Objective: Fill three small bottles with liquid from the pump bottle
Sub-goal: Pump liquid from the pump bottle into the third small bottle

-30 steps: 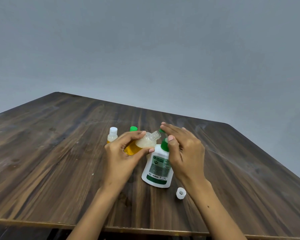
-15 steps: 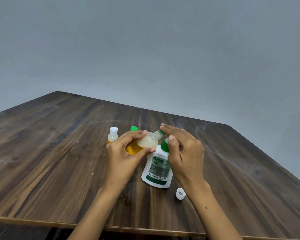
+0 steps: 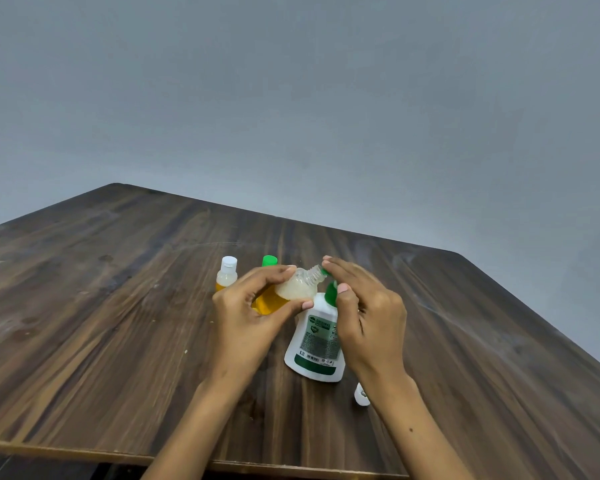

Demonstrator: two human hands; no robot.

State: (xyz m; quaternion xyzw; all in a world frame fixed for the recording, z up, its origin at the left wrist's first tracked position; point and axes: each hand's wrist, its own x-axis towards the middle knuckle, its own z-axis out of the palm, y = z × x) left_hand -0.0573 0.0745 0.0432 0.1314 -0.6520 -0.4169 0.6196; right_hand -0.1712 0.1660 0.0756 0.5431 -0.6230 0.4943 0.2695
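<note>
A person is standing at a dark wooden table [image 3: 125,306] with both bare hands out over it. The left hand [image 3: 246,317] is pinching a small open bottle [image 3: 297,289] between the thumb and the fingers. It is holding the bottle up off the table and tipping it, so the open neck is pointing to the right and a bit up. Pale cloudy stuff is sitting in the top part of this bottle and yellow liquid is showing lower down by the palm.

The open neck is sitting right next to the green pump top [image 3: 330,293] of the white pump bottle [image 3: 315,344]. The pump bottle is standing on the table in the middle, between the 2 hands. The right hand [image 3: 368,317] is lying over the pump top with its fingers stretched flat and close together, and its thumb is resting against the green part.

Farther back on the left, a small bottle with a white cap [image 3: 227,277] is standing upright. Just right of it, a green cap [image 3: 269,260] is peeking out behind the left hand. A small white cap [image 3: 361,394] is lying on the table near the right wrist.
</note>
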